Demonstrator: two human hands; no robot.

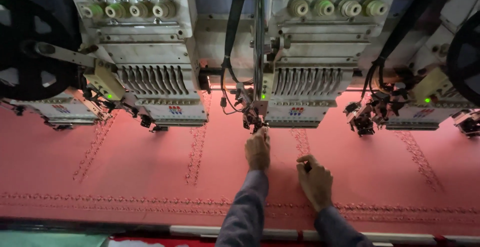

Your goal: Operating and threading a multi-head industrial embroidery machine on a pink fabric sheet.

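Overhead, pink cloth (125, 162) stretches flat across the whole machine bed, with stitched vertical motif rows and a stitched band along the near edge. Three embroidery heads sit along the far edge: left head (150, 77), middle head (305, 82), right head (420, 102), each with a green light. Left hand (257, 150) reaches up to the needle foot (252, 122) at the middle head, fingertips pinched there; what they pinch is too small to tell. Right hand (315, 179) rests on the cloth just beside it, fingers curled around a small dark item, kind unclear. Black wheels flank both far corners. Room is dim.
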